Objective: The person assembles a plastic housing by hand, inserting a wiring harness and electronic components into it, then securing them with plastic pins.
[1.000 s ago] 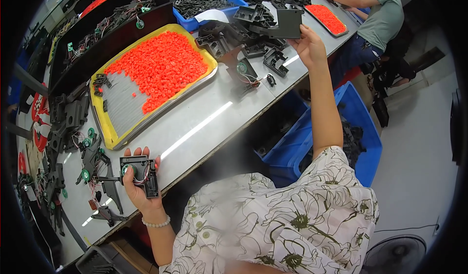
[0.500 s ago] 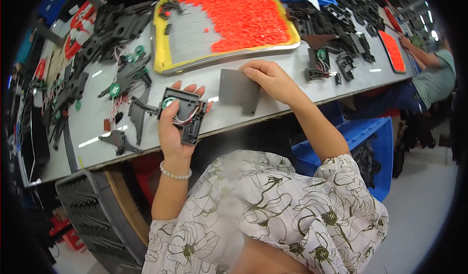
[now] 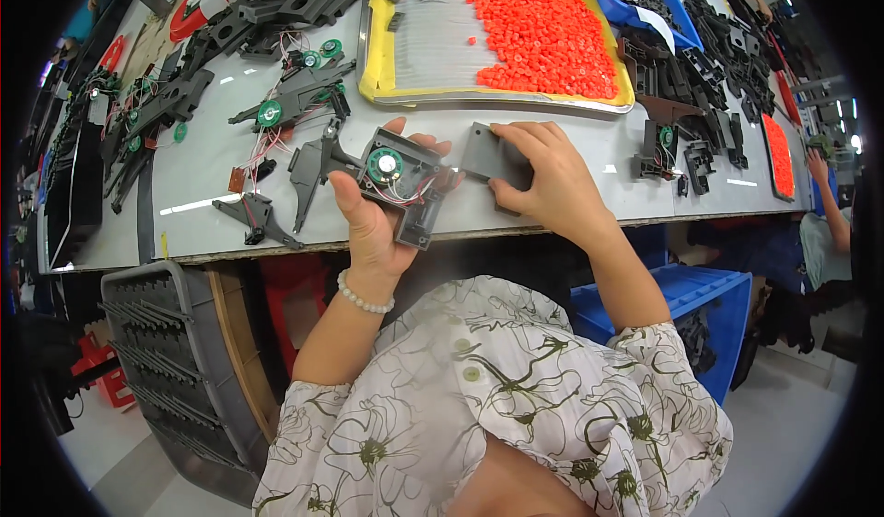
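My left hand [image 3: 368,241] supports a dark grey plastic housing [image 3: 422,218], its open side up and the fingers beneath it. The thumb stands off to its left. Inside the housing sits a small round green-rimmed speaker [image 3: 385,164], with thin red and white wires running to the lower compartment. Just right of it, my right hand [image 3: 560,181] pinches a flat grey cover plate [image 3: 488,153] between thumb and fingers. A narrow gap separates plate and housing. Both are held above the table's front edge; the plate's right part is hidden by my fingers.
A yellow-lined tray [image 3: 433,52] of small orange-red pieces lies beyond my hands. Black brackets with wired speakers [image 3: 270,113] are on the left; more dark parts [image 3: 658,153] are right. A blue bin [image 3: 709,310] stands below the table, and a co-worker [image 3: 822,232] is far right.
The view has shifted, with the table scene sliding right. My left thumb has lifted off the speaker, uncovering it. The cover plate has tilted, and my right hand now grips it from its right side.
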